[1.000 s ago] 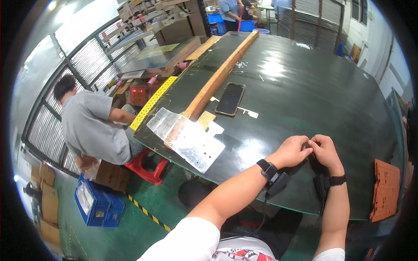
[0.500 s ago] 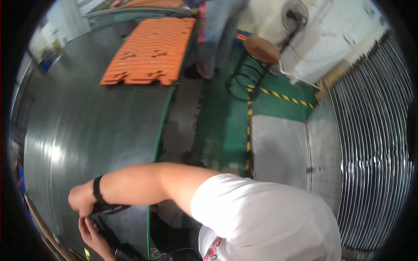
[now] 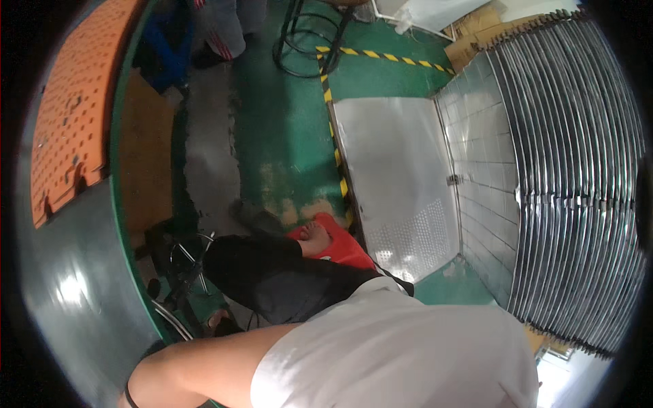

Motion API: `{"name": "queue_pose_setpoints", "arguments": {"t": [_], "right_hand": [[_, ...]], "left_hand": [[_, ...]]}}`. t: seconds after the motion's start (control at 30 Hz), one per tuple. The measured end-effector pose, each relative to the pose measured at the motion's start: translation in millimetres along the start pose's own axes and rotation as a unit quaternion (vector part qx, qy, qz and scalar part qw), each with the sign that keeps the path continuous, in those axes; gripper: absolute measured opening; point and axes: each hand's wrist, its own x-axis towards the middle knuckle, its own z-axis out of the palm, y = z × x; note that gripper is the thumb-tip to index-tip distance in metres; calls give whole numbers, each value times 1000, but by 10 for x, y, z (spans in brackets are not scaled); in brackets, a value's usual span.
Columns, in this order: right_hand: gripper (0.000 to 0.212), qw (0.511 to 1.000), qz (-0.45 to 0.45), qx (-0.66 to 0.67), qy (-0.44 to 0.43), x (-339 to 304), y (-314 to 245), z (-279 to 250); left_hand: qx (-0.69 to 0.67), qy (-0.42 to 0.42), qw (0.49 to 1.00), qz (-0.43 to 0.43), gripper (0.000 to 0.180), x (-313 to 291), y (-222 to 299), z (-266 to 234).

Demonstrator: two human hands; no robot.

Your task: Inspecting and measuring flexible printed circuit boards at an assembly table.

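Note:
Neither of my hands shows in the head view. My right forearm [image 3: 183, 367], bare below a white sleeve [image 3: 292, 360], reaches toward the lower left rim, where a thin black band crosses it. The hand beyond that band is cut off. The arm passes over the near edge of a dark, shiny table [image 3: 102, 299] with a green border. What my hands hold or touch cannot be seen.
An orange panel with holes [image 3: 81, 109] lies on the table's far part. A bare foot [image 3: 315, 239] rests on a red seat [image 3: 347, 250] beside a black trouser leg [image 3: 272, 282]. Another person's legs [image 3: 221, 30], a round stool [image 3: 306, 41], a grey metal sheet [image 3: 401, 163] and stacked metal panels [image 3: 578, 183] stand beyond.
The view has swung right and down, away from the table. Both hands, earlier close together over the table at lower left, have left the picture. The foot and red seat have come into view.

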Motion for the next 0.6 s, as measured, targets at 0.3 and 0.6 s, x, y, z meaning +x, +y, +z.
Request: {"name": "queue_pose_setpoints", "arguments": {"t": [0.3,0.6], "right_hand": [[42,997,29,55,-34,-306,-101,-58],[41,994,51,82,-45,14,-237,-114]], "left_hand": [[-8,-73,997,-39,38,-630,2601,1762],[-13,-153,985,-74,38,-585,2676,1919]]}}
